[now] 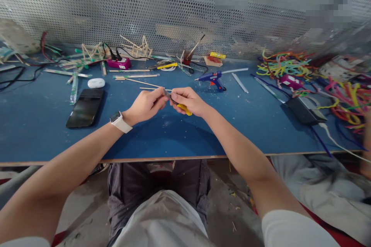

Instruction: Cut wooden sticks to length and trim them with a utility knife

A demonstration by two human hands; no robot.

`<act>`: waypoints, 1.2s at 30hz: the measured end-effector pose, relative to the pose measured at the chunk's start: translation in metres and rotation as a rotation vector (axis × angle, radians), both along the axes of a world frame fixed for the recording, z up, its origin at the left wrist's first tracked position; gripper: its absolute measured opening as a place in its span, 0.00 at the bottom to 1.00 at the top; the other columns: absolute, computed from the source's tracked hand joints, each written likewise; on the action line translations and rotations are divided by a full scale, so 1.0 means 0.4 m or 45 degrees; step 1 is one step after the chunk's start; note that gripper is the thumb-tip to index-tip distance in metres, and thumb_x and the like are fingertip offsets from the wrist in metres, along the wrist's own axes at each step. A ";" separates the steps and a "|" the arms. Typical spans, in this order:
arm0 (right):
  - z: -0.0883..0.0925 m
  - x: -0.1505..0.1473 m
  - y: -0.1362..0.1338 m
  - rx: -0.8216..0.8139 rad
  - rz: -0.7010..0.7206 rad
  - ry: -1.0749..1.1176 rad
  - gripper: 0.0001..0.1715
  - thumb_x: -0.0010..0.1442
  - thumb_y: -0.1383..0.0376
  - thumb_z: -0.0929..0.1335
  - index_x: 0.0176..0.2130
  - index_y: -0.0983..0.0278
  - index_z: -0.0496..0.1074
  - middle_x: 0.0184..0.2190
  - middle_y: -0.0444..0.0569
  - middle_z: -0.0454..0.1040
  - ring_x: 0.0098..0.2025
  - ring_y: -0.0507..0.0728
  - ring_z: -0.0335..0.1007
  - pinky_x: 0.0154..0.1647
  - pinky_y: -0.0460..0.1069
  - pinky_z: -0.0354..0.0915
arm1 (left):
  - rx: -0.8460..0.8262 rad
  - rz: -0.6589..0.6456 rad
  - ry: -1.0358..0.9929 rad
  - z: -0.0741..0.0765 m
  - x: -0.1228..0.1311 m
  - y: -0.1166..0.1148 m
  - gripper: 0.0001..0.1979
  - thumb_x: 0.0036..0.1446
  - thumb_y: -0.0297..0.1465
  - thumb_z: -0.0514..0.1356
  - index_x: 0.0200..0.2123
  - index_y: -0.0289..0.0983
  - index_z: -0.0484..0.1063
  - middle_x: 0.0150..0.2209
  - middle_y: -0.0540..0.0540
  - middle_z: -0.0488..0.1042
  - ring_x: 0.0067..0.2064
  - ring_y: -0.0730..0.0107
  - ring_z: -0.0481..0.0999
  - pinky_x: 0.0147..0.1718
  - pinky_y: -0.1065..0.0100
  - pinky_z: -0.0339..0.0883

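Observation:
My right hand (191, 100) is closed around a utility knife (184, 109) with a yellow handle, its grey blade pointing left. The blade reaches the fingertips of my left hand (147, 105), which are pinched together beside it. What those left fingers hold, if anything, is hidden. Thin wooden sticks (142, 82) lie on the blue table just behind both hands. A blue hot glue gun (213, 79) with a red trigger rests to the right of my hands.
On the left are a black phone (85, 108) and a white earbud case (96, 83). Stick frames (136, 48) and a purple power strip (118, 63) stand at the back. Rightward lie coloured pipe cleaners (285, 65) and a black box (305, 110). Another person sits at right.

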State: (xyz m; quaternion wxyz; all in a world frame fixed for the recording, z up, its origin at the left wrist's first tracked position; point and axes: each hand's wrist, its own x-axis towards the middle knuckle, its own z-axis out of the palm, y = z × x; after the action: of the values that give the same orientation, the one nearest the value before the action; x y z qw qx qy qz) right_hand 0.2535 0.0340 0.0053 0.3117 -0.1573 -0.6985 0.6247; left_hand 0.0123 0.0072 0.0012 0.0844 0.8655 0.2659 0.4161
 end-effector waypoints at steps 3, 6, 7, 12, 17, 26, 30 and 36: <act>0.002 0.001 0.000 -0.002 0.015 0.009 0.32 0.76 0.39 0.76 0.39 0.63 0.78 0.20 0.35 0.73 0.17 0.44 0.61 0.18 0.40 0.58 | -0.019 -0.021 -0.014 0.005 0.000 -0.003 0.13 0.80 0.26 0.57 0.37 0.39 0.71 0.28 0.55 0.80 0.22 0.81 0.72 0.28 0.77 0.63; 0.005 0.002 -0.001 -0.018 0.034 0.013 0.31 0.76 0.40 0.77 0.39 0.64 0.78 0.20 0.35 0.73 0.17 0.44 0.61 0.19 0.40 0.59 | -0.036 -0.032 -0.025 0.007 -0.001 -0.002 0.14 0.80 0.27 0.57 0.36 0.39 0.72 0.28 0.55 0.81 0.24 0.80 0.75 0.28 0.77 0.64; 0.006 0.002 -0.001 -0.026 0.042 0.012 0.31 0.77 0.40 0.77 0.39 0.64 0.78 0.20 0.35 0.73 0.17 0.44 0.61 0.19 0.40 0.59 | -0.040 -0.035 -0.027 0.008 -0.001 -0.001 0.14 0.80 0.28 0.57 0.36 0.39 0.72 0.27 0.55 0.81 0.24 0.79 0.75 0.28 0.76 0.65; 0.007 0.003 -0.001 -0.088 0.095 0.002 0.32 0.76 0.39 0.77 0.39 0.64 0.78 0.20 0.35 0.73 0.16 0.44 0.61 0.18 0.40 0.59 | -0.053 -0.043 -0.031 0.013 -0.004 -0.001 0.14 0.80 0.30 0.58 0.36 0.39 0.75 0.27 0.53 0.82 0.25 0.77 0.78 0.29 0.75 0.67; 0.002 0.004 0.002 -0.171 0.115 -0.011 0.32 0.75 0.38 0.77 0.40 0.64 0.77 0.20 0.34 0.72 0.15 0.44 0.59 0.16 0.40 0.58 | -0.041 -0.026 -0.049 0.012 -0.003 -0.004 0.17 0.80 0.30 0.59 0.34 0.39 0.77 0.27 0.52 0.81 0.24 0.77 0.75 0.28 0.74 0.66; -0.004 -0.007 -0.007 -0.251 0.100 0.051 0.31 0.74 0.39 0.78 0.39 0.61 0.74 0.20 0.32 0.71 0.14 0.44 0.58 0.15 0.40 0.57 | 0.040 0.042 -0.130 0.007 0.015 -0.018 0.17 0.80 0.28 0.59 0.33 0.38 0.76 0.27 0.54 0.80 0.24 0.80 0.73 0.28 0.76 0.64; -0.004 -0.013 -0.015 -0.274 0.099 0.085 0.31 0.74 0.39 0.79 0.38 0.61 0.73 0.21 0.33 0.71 0.15 0.44 0.58 0.15 0.40 0.58 | 0.083 0.088 -0.141 0.003 0.019 -0.024 0.19 0.82 0.31 0.59 0.33 0.38 0.77 0.28 0.53 0.81 0.26 0.79 0.75 0.31 0.75 0.68; -0.008 -0.014 -0.011 -0.291 0.089 0.126 0.32 0.74 0.39 0.79 0.37 0.60 0.72 0.19 0.32 0.69 0.15 0.45 0.56 0.15 0.40 0.58 | 0.157 0.142 -0.131 -0.014 0.029 -0.027 0.22 0.86 0.41 0.58 0.37 0.39 0.78 0.28 0.51 0.81 0.27 0.76 0.76 0.31 0.73 0.67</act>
State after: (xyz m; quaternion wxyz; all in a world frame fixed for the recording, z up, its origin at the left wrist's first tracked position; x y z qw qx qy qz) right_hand 0.2478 0.0295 0.0019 0.3038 -0.1362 -0.6116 0.7178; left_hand 0.0238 -0.0036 -0.0044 0.0211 0.8304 0.2829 0.4796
